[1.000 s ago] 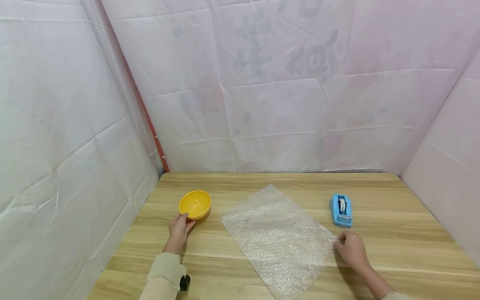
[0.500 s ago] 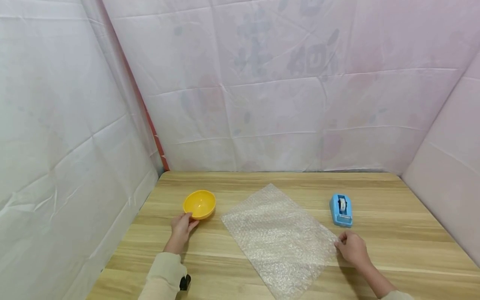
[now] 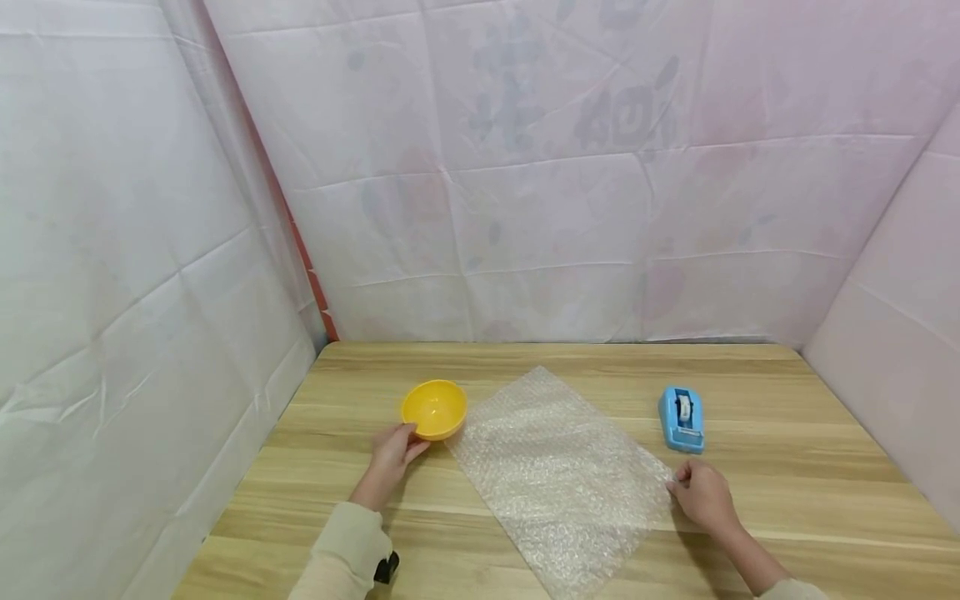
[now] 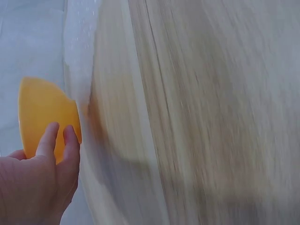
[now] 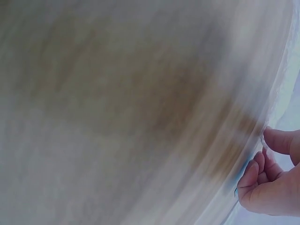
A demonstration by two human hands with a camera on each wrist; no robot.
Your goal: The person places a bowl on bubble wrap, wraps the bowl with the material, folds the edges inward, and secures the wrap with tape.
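Observation:
A yellow bowl is held at its near left side by my left hand, thumb at the rim and fingers against the outer wall. In the left wrist view the yellow bowl is tilted on its side by the camera's angle, fingers spread along its wall. The bowl overlaps the left corner of a sheet of bubble wrap laid diagonally on the table. My right hand pinches the sheet's right corner between thumb and curled fingers; the right wrist view shows the same right hand at the frame's edge.
A blue tape dispenser with a roll of tape stands just beyond my right hand. The wooden table ends at a pale cloth backdrop, and similar cloth hangs at both sides.
My left hand has carried the yellow bowl to the right, from beside the bubble wrap to its left corner. The right hand stays at the sheet's right corner.

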